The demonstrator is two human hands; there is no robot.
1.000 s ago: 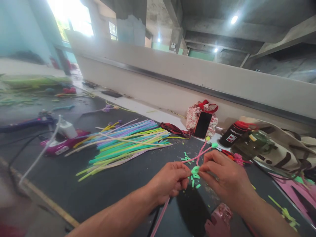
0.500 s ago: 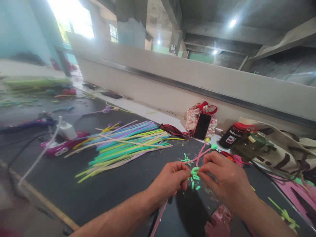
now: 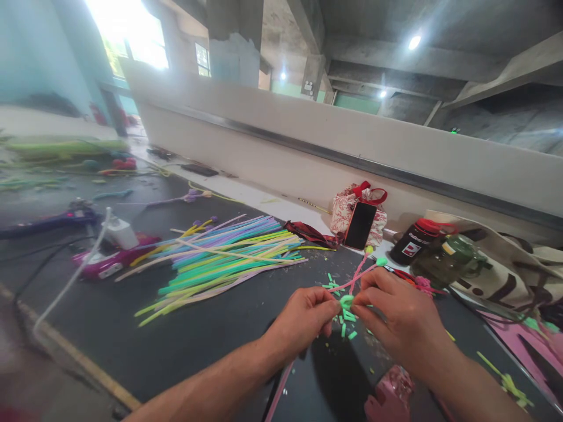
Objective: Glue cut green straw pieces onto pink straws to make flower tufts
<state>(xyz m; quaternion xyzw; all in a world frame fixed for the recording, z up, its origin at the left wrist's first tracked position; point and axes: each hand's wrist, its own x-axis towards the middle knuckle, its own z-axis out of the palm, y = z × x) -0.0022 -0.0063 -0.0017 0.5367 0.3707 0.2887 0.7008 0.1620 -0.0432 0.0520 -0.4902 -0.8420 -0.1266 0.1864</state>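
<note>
A pink object (image 3: pixel 389 395), its kind unclear, lies on the tabletop (image 3: pixel 197 351) toward the near edge. The left hand (image 3: pixel 310 313) and right hand (image 3: pixel 396 310) are above the surface just beyond it. Each is closed in a pinch, thumb against fingers, on the same green piece (image 3: pixel 347 301), which is curved and sits between the two sets of fingertips. Fingers hide its ends; whether it is fixed to a stem cannot be told. Loose green snippets (image 3: pixel 349 316) lie below and beyond it. Two pink stems (image 3: pixel 358 271), tipped yellow and green, cross just past the hands.

Left of the hands, a spread of coloured stems (image 3: pixel 229 258) lies across the middle of the tabletop. A magenta power strip (image 3: pixel 105 262) lies beyond its left end, toward the left edge.

Along the far edge: a black bottle (image 3: pixel 411 241) with red lid, a green bottle (image 3: pixel 453 258) beside it, a tote bag (image 3: pixel 501 264) behind these, and a phone (image 3: pixel 360 225) leaning against a patterned pouch (image 3: pixel 341 211). A pale partition (image 3: pixel 264 140) stands behind.
</note>
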